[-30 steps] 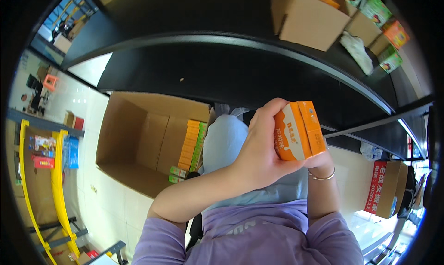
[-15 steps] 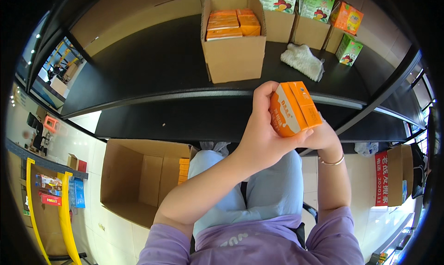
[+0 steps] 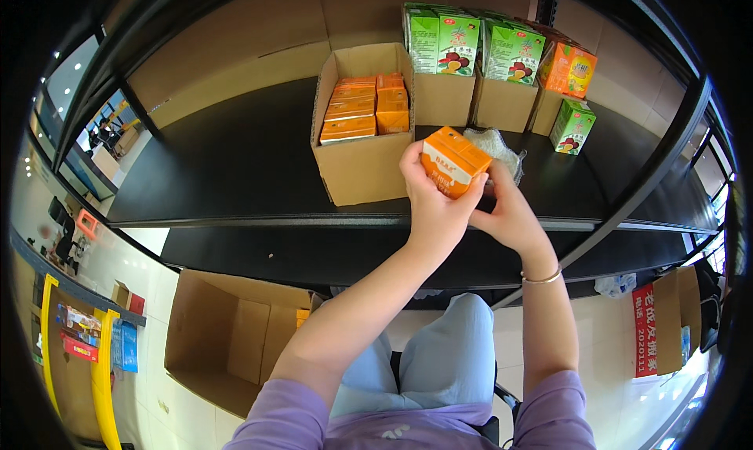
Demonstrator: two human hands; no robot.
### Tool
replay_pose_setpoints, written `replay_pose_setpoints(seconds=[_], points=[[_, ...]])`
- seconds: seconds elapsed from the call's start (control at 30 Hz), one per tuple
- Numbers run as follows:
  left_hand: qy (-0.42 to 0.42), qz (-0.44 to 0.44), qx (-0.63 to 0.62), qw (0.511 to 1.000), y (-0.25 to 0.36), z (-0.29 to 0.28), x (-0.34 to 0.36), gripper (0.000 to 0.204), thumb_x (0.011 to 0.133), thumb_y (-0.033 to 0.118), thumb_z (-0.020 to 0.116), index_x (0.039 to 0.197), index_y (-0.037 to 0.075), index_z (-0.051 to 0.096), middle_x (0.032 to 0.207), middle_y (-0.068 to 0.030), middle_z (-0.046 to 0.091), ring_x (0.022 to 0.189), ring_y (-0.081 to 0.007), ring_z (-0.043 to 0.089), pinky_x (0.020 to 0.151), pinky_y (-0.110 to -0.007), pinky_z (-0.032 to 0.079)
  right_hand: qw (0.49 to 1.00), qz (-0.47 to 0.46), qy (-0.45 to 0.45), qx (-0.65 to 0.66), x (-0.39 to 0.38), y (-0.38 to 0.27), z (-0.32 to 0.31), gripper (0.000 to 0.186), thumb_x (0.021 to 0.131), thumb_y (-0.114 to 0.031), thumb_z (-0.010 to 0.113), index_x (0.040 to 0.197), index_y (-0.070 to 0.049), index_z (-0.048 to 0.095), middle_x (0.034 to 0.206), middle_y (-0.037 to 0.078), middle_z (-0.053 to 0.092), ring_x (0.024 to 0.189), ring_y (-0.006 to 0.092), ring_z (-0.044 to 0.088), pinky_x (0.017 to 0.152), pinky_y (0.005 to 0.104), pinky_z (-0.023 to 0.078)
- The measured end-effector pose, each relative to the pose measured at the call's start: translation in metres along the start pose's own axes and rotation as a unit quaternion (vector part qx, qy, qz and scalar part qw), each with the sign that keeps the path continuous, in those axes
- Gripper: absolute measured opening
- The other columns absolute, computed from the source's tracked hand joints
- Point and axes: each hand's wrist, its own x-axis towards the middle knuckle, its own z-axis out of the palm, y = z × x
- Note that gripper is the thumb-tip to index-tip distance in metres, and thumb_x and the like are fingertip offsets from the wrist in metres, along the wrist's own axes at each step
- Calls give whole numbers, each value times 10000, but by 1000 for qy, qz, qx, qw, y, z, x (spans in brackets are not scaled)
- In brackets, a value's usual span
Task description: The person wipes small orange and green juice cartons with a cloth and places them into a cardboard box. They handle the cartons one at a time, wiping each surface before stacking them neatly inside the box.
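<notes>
Orange carton [image 3: 455, 162], one, in left hand [image 3: 436, 208], right hand [image 3: 511, 213] beside, one cloth [image 3: 497, 142]

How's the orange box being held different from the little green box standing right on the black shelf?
The orange carton is orange with a white patch, while the green carton is green and white with fruit pictured on it. The orange carton is up in the left hand; the green carton stands on the black shelf. Both are box-shaped, with printing.
</notes>
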Motion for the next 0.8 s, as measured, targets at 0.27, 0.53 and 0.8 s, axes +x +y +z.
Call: replay_pose_setpoints(seconds=[0.27, 0.53, 0.8], points=[[-87, 16, -80, 993, -13, -10, -12, 743, 775, -29, 549, 1308, 55, 38, 1249, -126, 284, 1133, -197, 378, 955, -335, 332, 997, 15, 65, 35, -3, 11, 8, 590, 641, -65, 704, 1151, -30, 410, 1000, 66, 504, 901, 148, 508, 750, 266, 447], [-94, 13, 50, 994, -14, -21, -19, 716, 777, -41, 516, 1342, 18, 79, 1326, -167, 245, 1213, -219, 311, 1003, -339, 260, 991, 61, 105, 54, -5, 17, 10, 325, 713, -15, 648, 1011, 1, 521, 830, 47, 517, 707, 110, 507, 627, 212, 445], [-85, 106, 163, 977, 10, -31, -41, 670, 749, -3, 532, 1317, -19, 178, 1345, -196, 216, 1255, -283, 240, 1026, -366, 191, 991, 45, 109, 66, -6, 19, 9, 246, 768, 13, 586, 1004, 13, 519, 785, 30, 513, 674, 83, 499, 602, 196, 434]])
